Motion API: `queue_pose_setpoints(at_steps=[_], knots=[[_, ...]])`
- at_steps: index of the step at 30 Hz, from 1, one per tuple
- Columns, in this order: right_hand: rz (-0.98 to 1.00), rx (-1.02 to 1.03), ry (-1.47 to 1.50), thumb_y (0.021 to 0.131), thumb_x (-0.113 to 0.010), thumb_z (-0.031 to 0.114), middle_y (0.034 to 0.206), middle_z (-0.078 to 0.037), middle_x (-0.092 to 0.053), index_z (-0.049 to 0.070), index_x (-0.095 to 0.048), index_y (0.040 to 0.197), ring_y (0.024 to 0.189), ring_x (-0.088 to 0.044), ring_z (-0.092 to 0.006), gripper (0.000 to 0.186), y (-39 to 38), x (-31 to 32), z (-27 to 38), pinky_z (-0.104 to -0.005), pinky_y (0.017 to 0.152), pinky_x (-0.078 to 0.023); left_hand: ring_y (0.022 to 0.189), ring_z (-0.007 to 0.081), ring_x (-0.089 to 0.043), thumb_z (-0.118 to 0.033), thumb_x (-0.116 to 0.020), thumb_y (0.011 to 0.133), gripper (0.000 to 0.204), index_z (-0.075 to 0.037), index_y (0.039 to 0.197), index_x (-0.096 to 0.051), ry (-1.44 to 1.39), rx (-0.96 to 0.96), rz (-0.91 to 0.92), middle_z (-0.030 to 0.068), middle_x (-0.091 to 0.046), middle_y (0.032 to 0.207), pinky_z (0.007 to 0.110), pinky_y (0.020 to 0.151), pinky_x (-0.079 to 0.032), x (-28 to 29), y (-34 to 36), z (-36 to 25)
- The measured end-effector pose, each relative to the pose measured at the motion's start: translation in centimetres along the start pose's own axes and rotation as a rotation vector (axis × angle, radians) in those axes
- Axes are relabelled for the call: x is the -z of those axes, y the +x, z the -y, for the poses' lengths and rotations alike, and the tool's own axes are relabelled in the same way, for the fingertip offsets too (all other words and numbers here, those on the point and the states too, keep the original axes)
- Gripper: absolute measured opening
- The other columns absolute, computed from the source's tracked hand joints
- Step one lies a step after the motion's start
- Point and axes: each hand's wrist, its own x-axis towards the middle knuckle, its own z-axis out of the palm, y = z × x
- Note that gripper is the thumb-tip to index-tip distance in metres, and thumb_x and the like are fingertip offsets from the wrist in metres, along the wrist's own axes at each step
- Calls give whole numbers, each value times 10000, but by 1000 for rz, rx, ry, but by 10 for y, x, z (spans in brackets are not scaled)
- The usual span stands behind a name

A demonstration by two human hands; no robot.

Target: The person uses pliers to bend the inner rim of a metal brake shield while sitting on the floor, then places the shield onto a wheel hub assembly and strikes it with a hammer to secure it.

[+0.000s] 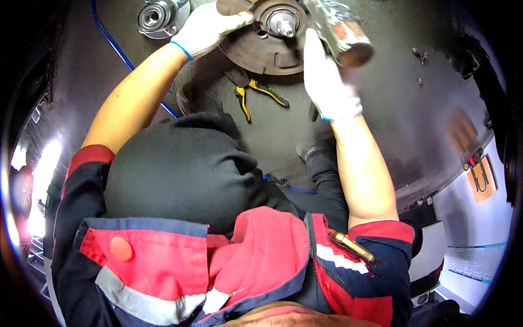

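A round rusty-brown brake backing plate (pixel 256 57) with a bright metal hub spindle (pixel 283 24) at its centre lies at the top of the view. My left hand (pixel 210 31), in a white glove, grips the plate's left side, its thumb over the surface and its other fingers hidden. On the right, my gloved right hand (pixel 329 82) is closed on a tilted silver cylinder (pixel 340 32) with smeared sides and a brown end, beside the plate. Both the cylinder and this hand are slightly blurred, and most of its fingers are hidden. Black-and-yellow pliers (pixel 264 92) lie below the plate.
A wheel hub bearing (pixel 155 19) sits at the upper left, near a blue hose (pixel 111 41) crossing the dark floor. Several small metal pieces (pixel 419 54) lie to the right. My knee (pixel 163 169) rises at the lower left. A white wall (pixel 457 223) stands at the right.
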Motion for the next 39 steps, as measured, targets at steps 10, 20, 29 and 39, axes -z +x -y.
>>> queue_pose_setpoints(at_steps=[10,20,29,39], knots=[[127,193,-517,1003,-582,403,1153,-251,-704,43,-618,1330,1057,-695,-444,488,-8,10,-7,-485,939,-562,1026,163,-688,-384,-719,949,444,-28,1214,-715,-71,30,-3,95,-757,1114,326,947,-528,2,2,13],[263,-462,-94,989,-584,463,1099,-282,-701,24,-663,1223,1032,-681,-462,504,20,15,-1,-496,914,-555,1030,174,-701,-359,-724,947,412,-47,1216,-729,32,42,-2,96,-764,1127,328,938,-532,0,2,3],[174,-600,357,984,-673,308,1203,-223,-692,-16,-618,1253,1120,-688,-328,425,-43,14,23,-410,961,-541,1057,150,-684,-370,-743,933,449,-30,1226,-721,-34,94,2,83,-756,1144,328,958,-523,-2,5,18],[123,-496,333,949,-743,297,1137,-216,-731,-43,-655,1203,1073,-716,-290,433,-39,-11,17,-368,934,-544,997,171,-700,-431,-725,937,451,-39,1159,-749,86,42,-30,107,-765,1057,331,907,-534,2,8,24]])
